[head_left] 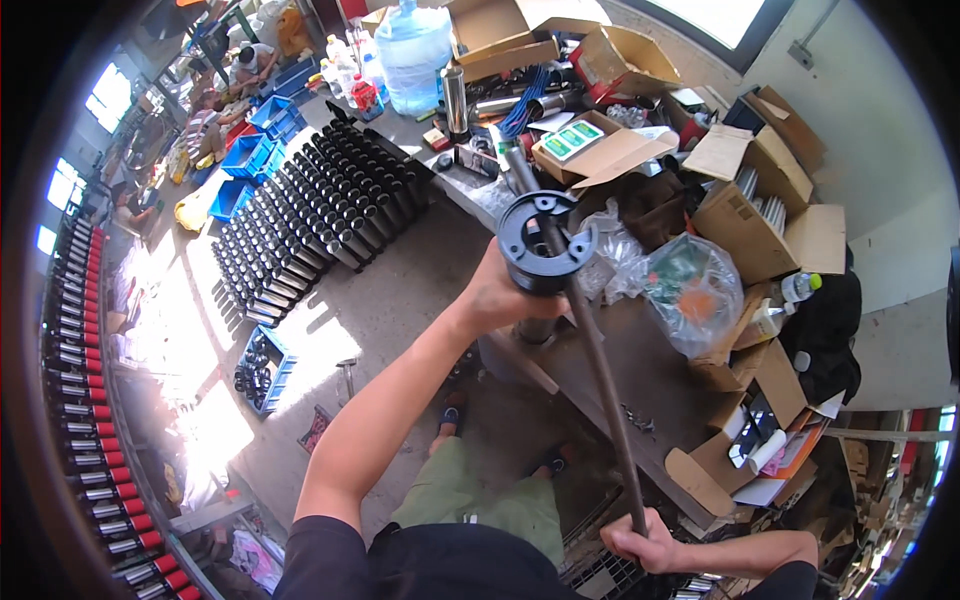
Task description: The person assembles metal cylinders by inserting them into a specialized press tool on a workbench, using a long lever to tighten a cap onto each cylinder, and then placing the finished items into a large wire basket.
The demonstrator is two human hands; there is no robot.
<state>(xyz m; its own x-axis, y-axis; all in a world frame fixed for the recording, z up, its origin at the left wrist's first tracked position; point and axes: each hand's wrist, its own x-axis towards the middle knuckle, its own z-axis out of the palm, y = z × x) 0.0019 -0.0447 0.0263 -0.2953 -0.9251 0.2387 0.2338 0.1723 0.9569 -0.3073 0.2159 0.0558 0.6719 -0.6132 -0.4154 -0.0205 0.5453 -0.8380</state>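
In the middle of the head view, my left hand (488, 298) is closed around a black round flange-like ring (514, 250) with slots in its face. A long dark metal rod (606, 390) slants across the ring; I cannot tell whether it passes through it or lies against it. Near the lower right, my right hand (648, 540) is wrapped round the rod's near end. The rod's far part reaches up toward the cluttered table. Below the ring, a short metal cylinder (536, 330) shows in part, mostly hidden by the hand.
Cardboard boxes (745, 200), a plastic bag (692, 290) and a large water jug (412, 62) crowd the bench. Many black tubes (320, 200) stand in rows at left, near blue crates (250, 157). A blue parts bin (268, 370) sits on the floor. Other people work far left.
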